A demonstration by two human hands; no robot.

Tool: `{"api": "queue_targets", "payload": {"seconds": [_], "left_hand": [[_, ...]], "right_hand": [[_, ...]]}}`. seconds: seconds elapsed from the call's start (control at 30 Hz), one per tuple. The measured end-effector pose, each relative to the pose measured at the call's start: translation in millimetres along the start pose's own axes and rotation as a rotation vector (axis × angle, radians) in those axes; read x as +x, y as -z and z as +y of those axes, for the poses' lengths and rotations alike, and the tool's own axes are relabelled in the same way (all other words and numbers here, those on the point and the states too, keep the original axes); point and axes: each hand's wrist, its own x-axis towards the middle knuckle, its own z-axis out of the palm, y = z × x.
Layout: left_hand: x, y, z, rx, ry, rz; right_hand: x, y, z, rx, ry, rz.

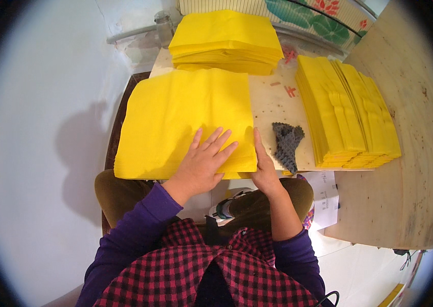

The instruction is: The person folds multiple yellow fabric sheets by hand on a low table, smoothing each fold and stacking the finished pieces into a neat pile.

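In front of me lies a broad stack of yellow fabric sheets (pixel 175 112) with its near edge at the table's front. My left hand (pixel 203 158) rests flat on top of it toward the right near corner, fingers spread. Against the stack's right side stands my right hand (pixel 264 166), fingers stretched out and pointing away from me; part of it is seen edge-on. Neither hand grips anything. Just right of the right hand sits a crumpled dark grey textured cloth (pixel 288 144) on the table.
Another yellow stack (pixel 226 41) stands at the back, beside a glass jar (pixel 163 28). More yellow sheets (pixel 347 112) are piled at the right. Red scraps (pixel 290 91) lie on the pale tabletop (pixel 267 110). A wooden board (pixel 406 128) borders the right, a white wall (pixel 42 128) the left.
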Motion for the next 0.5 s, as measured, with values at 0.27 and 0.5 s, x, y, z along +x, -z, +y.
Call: {"api": "queue_targets", "payload": {"seconds": [0.27,0.5], "left_hand": [[0,-7,1,0.042,0.004,-0.025],[-1,-7,2,0.017,0.019,-0.039]], "right_hand": [[1,4,-9,-0.004,0.066,0.031],[3,5,-6,-0.111,0.082,0.035]]}}
